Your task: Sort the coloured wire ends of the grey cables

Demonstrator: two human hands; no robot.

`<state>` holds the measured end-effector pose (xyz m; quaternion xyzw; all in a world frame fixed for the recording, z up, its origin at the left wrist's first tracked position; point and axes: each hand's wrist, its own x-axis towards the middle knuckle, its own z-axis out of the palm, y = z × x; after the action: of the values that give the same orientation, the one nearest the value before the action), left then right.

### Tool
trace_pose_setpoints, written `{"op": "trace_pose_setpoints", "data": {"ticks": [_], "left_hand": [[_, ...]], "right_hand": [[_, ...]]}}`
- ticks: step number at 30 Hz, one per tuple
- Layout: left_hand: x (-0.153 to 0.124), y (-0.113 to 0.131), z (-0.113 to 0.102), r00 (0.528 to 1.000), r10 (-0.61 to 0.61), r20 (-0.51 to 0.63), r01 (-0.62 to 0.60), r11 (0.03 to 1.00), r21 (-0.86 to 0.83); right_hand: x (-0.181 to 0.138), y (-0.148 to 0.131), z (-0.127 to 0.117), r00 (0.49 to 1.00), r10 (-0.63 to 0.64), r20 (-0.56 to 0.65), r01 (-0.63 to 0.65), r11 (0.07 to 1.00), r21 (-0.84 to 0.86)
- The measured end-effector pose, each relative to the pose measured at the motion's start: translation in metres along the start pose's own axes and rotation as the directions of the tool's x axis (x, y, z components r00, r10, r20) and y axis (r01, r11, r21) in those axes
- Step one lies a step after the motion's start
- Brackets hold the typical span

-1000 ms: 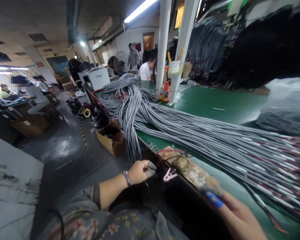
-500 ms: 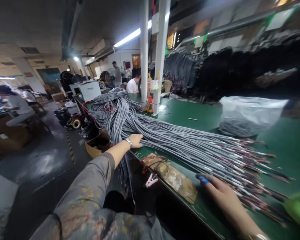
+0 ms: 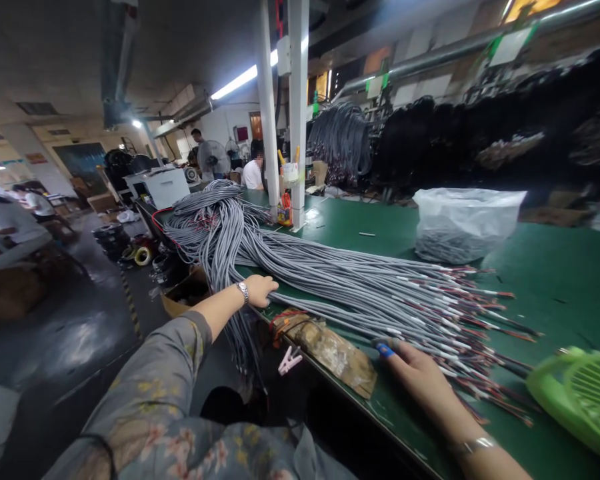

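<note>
A thick bundle of long grey cables (image 3: 325,263) lies along the green table, with white bands and stripped reddish and dark wire ends at the right. My left hand (image 3: 260,291), with a metal watch at the wrist, is closed around a few cables at the bundle's near side, by the table edge. These strands run slightly apart from the rest toward my right hand (image 3: 414,365). That hand has blue tape on one digit and is closed on the same cables near their white-banded ends; its other fingers are partly hidden.
A brown taped cardboard piece (image 3: 337,350) and a pink clip (image 3: 290,360) are at the near edge. A green plastic basket (image 3: 555,380) stands at right, a white plastic bag (image 3: 467,220) behind the bundle. White posts (image 3: 299,120) rise from the table. Other people sit farther back.
My left hand has moved slightly nearer, and the cables it holds are now separated from the bundle by a gap. The view has turned right, bringing more of the green basket into sight.
</note>
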<state>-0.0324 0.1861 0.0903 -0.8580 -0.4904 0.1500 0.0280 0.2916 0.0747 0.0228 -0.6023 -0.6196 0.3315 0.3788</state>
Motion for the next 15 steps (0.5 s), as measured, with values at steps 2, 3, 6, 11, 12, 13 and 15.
{"op": "trace_pose_setpoints", "data": {"ticks": [2, 3, 6, 11, 12, 13, 15], "left_hand": [[0.002, 0.002, -0.004, 1.000, 0.003, 0.022, -0.004, 1.000, 0.026], [0.003, 0.003, -0.006, 0.999, 0.008, 0.037, -0.009, 0.999, 0.045], [0.005, 0.006, -0.014, 0.999, 0.022, 0.040, -0.027, 0.993, 0.116], [0.005, 0.001, -0.028, 0.996, -0.040, -0.084, 0.057, 0.977, 0.208], [0.004, 0.000, -0.031, 0.987, -0.086, -0.135, 0.113, 0.973, 0.203], [0.002, -0.002, -0.035, 0.957, -0.172, -0.232, 0.207, 0.969, 0.132], [-0.003, 0.000, -0.041, 0.878, -0.273, -0.394, 0.300, 0.954, 0.007]], "right_hand": [[0.001, 0.000, 0.001, 0.999, -0.031, 0.009, 0.031, 1.000, 0.000], [0.001, 0.000, 0.001, 0.999, -0.044, 0.008, 0.044, 0.999, 0.000], [0.000, -0.004, 0.003, 0.996, -0.089, -0.008, 0.089, 0.996, -0.006], [0.005, -0.006, 0.003, 0.995, -0.065, -0.075, 0.068, 0.997, 0.031], [0.006, -0.005, 0.003, 0.995, -0.061, -0.083, 0.065, 0.997, 0.042], [0.007, -0.005, 0.003, 0.994, -0.057, -0.090, 0.062, 0.997, 0.053], [0.007, -0.005, 0.005, 0.994, -0.048, -0.097, 0.056, 0.995, 0.080]]}}
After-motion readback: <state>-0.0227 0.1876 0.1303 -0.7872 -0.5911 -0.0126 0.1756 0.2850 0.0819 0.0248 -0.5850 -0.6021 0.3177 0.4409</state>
